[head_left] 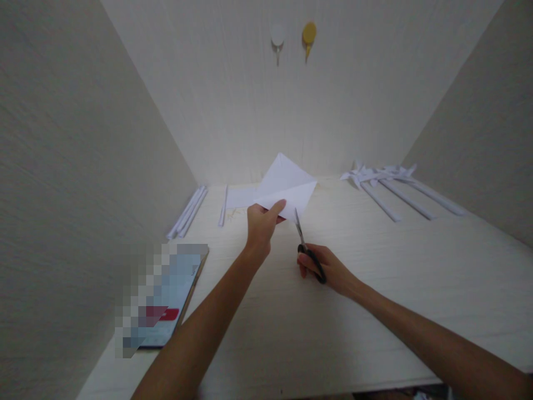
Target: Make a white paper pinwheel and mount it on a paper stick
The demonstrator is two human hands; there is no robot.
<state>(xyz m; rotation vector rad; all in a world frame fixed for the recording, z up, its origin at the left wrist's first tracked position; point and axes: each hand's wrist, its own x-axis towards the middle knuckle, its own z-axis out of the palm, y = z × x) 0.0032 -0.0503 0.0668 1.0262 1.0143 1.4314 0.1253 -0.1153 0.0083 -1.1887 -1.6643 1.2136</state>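
Note:
My left hand (262, 222) pinches a white sheet of paper (287, 178) by its lower edge, thumb on top, and holds it up over the table. Crease lines run across the sheet, which is turned so one corner points up. In my right hand (318, 266) is a pair of scissors (302, 236) with black handles. The blades point up and reach the lower corner of the paper. Whether they are parted or closed there I cannot tell.
Rolled paper sticks (189, 212) lie at the left, with one thinner paper stick (224, 206) beside a flat white paper (241, 197). Paper pinwheels (378, 175) on sticks lie at the back right. A phone or tablet (179, 289), partly blurred, sits at the front left. Two hooks (308, 34) are on the wall.

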